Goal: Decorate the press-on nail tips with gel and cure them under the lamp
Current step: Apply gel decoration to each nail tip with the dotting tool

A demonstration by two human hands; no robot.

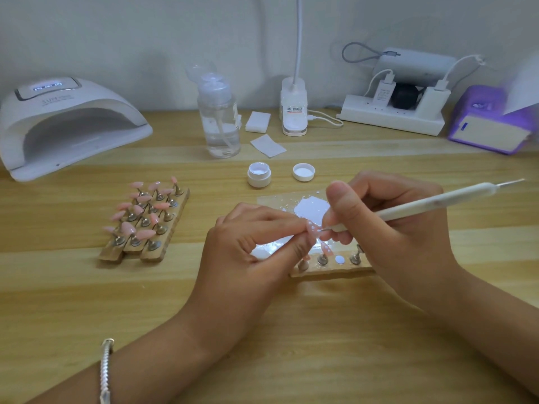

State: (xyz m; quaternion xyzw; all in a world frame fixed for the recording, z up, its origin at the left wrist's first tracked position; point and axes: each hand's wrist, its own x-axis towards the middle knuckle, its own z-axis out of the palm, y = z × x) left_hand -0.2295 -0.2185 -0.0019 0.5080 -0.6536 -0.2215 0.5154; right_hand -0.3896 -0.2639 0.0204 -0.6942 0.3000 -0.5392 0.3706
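My left hand (256,237) pinches a pink nail tip (311,229) with white dots, held above the table. My right hand (388,225) grips a white dotting pen (431,203), whose metal point touches that tip. Under my hands lies a clear palette sheet (309,207) smeared with white gel. Just in front of it, a wooden holder strip (329,271) carries metal stands, two with pink tips. An open white gel pot (259,174) and its lid (303,172) stand behind the sheet. The white curing lamp (67,123) sits at the far left.
Three wooden strips (145,223) with several pink tips on stands lie left of my hands. A clear pump bottle (218,123), white wipes (267,144), a clip lamp base (294,112), a power strip (393,112) and a purple box (490,123) line the back.
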